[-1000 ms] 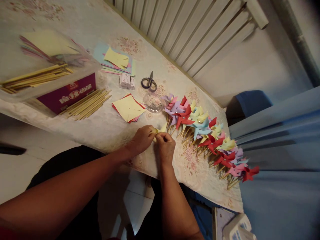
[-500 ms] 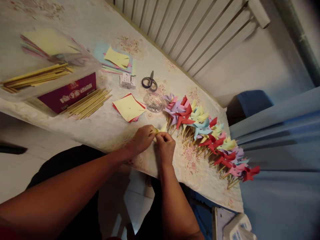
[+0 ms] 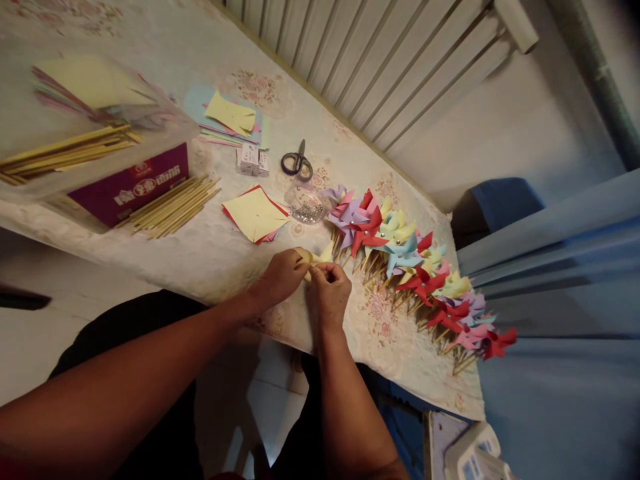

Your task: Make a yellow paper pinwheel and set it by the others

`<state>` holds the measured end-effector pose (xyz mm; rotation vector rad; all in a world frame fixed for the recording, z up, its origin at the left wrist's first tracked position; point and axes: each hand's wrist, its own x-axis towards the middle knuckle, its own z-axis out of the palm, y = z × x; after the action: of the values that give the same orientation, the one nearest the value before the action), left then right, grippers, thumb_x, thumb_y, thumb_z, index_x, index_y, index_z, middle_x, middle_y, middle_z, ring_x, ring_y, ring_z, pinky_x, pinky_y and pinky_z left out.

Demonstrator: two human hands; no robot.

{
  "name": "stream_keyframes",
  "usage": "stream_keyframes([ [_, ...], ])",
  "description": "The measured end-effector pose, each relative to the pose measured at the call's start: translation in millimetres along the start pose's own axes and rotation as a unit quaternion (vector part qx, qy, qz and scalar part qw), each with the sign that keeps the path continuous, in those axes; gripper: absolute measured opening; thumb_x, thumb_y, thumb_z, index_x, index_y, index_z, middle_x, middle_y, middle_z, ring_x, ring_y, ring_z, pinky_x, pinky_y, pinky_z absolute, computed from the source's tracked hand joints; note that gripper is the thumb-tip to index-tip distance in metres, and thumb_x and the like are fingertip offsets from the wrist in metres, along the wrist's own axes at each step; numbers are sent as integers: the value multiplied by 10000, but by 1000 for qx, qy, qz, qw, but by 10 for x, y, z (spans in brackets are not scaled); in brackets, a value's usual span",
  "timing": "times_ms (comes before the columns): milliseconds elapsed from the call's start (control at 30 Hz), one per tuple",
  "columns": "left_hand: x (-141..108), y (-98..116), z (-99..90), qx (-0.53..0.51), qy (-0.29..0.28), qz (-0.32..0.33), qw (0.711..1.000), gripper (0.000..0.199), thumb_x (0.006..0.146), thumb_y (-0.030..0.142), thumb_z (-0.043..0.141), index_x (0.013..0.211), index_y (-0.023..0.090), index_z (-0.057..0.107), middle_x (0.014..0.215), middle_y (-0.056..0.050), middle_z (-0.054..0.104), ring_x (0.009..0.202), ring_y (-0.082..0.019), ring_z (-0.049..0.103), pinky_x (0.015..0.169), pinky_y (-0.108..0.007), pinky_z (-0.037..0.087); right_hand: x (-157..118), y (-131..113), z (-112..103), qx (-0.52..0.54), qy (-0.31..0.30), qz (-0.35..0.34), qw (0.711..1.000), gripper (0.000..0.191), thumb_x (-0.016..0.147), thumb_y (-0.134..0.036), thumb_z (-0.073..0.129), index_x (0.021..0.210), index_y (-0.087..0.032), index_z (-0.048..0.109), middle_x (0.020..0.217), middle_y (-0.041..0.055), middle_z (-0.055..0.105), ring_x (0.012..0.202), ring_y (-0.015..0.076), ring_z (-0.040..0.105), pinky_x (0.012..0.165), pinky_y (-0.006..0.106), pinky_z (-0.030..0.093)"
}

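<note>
Both hands meet over the near part of the table, closed on one piece of pale yellow paper (image 3: 326, 254) with bent, pointed corners. My left hand (image 3: 283, 275) grips it from the left, fingers curled. From the right, my right hand (image 3: 331, 288) pinches it between thumb and fingertips. Much of the paper is hidden by the fingers. Just beyond lie a stack of square paper sheets (image 3: 256, 215), yellow on top of red, and a clear dish of small metal pins (image 3: 306, 205). To the right are rows of finished paper pinwheels (image 3: 400, 252) on sticks.
Scissors (image 3: 297, 162) and small white boxes (image 3: 252, 160) lie farther back. A bundle of wooden sticks (image 3: 173, 208) rests against a clear plastic bin (image 3: 175, 130) at left. Cut paper sheets (image 3: 231, 113) are stacked behind. A slatted panel (image 3: 345, 60) borders the floral-covered table.
The whole view has shifted slightly. My hands stay together on the yellow paper, with only small finger movement.
</note>
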<state>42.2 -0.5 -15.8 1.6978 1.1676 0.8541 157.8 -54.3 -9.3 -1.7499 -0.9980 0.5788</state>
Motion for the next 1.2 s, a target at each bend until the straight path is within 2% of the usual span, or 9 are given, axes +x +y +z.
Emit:
stream_keyframes([
  [100,8,10,-8,-4,3,-31,1000,210,774,194,516,578,185,441,580,34,481,594,-113,431,577,-265,296,59,8,-35,-27,44,-15,999,362,616,-375,769,884,-164,647,760,-29,559,709,134,498,694,261,429],
  [167,8,18,-11,-13,4,-34,999,217,777,201,518,576,185,439,571,42,465,588,-108,416,570,-258,291,97,12,-70,-23,17,-9,1000,390,606,-387,778,900,-167,646,762,-33,557,704,128,491,676,250,421],
  [267,5,27,-18,-20,-3,-31,999,206,776,205,512,581,186,449,566,43,456,588,-109,414,567,-254,292,129,16,-107,18,-67,23,997,299,651,-422,744,776,-175,629,666,-56,520,617,107,444,592,235,381],
  [333,5,29,-25,-28,-15,-24,999,195,776,214,510,590,188,457,562,45,451,586,-111,419,571,-252,302,133,26,-112,48,-94,40,994,284,668,-431,735,735,-175,631,638,-55,533,602,106,450,585,236,382],
  [633,-4,3,-36,-97,-21,-23,995,117,752,256,545,664,187,508,602,53,477,585,-108,421,576,-241,333,129,152,-80,129,-115,52,984,289,688,-413,777,839,-173,722,768,-19,702,666,126,578,656,248,465],
  [867,3,-19,-38,-108,-38,-27,993,108,741,259,549,671,182,519,614,46,496,580,-108,423,560,-239,328,147,193,-96,143,-127,67,979,290,667,-391,797,842,-169,732,733,-20,714,633,129,592,633,249,479],
  [1200,-23,25,-52,-114,-46,-31,992,94,732,246,539,671,182,509,577,61,432,564,-100,376,549,-238,298,177,239,-124,167,-149,82,971,285,653,-357,817,843,-159,740,715,-29,713,584,108,577,610,237,466],
])
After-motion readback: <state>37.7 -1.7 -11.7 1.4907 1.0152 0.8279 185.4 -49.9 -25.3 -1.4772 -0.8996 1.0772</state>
